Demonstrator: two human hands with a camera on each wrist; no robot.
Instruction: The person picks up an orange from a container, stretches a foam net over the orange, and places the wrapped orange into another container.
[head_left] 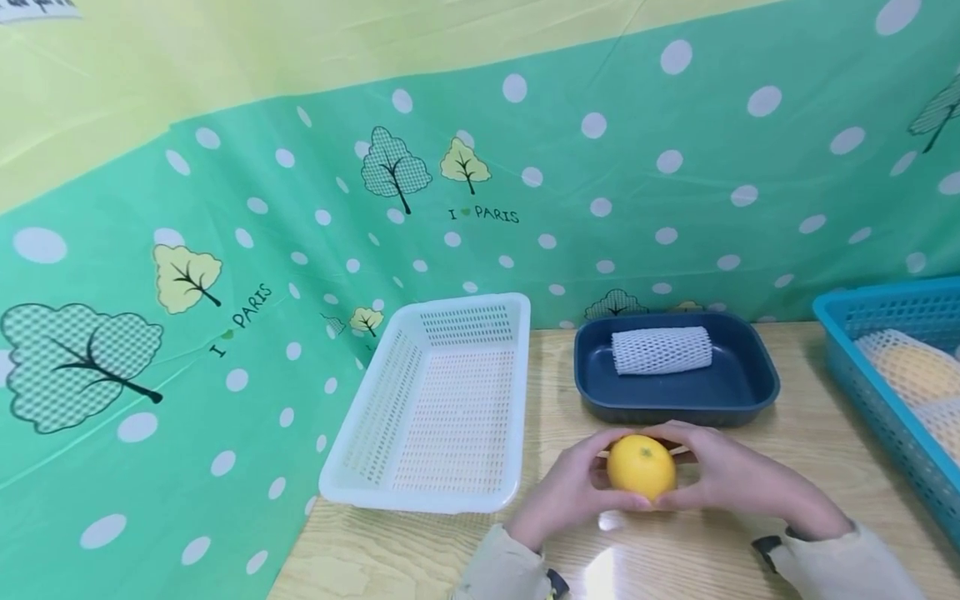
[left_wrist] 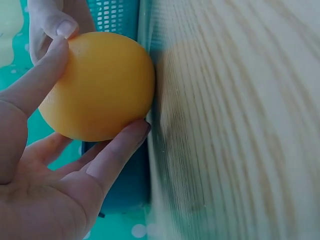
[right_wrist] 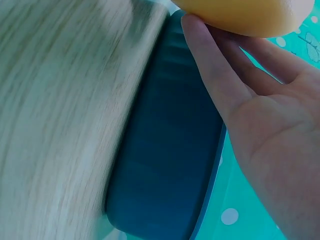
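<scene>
An orange (head_left: 641, 467) sits between my two hands, its stem end facing up in the head view. My left hand (head_left: 572, 493) grips its left side with thumb and fingers, and my right hand (head_left: 726, 473) holds the right side. Both thumbs meet at the near side of the fruit. In the left wrist view the orange (left_wrist: 100, 87) is low, right by the wooden tabletop. Just behind the hands stands a dark blue tray (head_left: 675, 414) with a white foam net sleeve (head_left: 662, 350) lying in it.
Left of the hands stands a white perforated basket (head_left: 519, 400) with nothing visible inside. A blue basket (head_left: 862, 408) at the right edge holds fruit in foam nets (head_left: 918, 375). A green dotted cloth (head_left: 555, 167) hangs behind and to the left of the table (head_left: 375, 550).
</scene>
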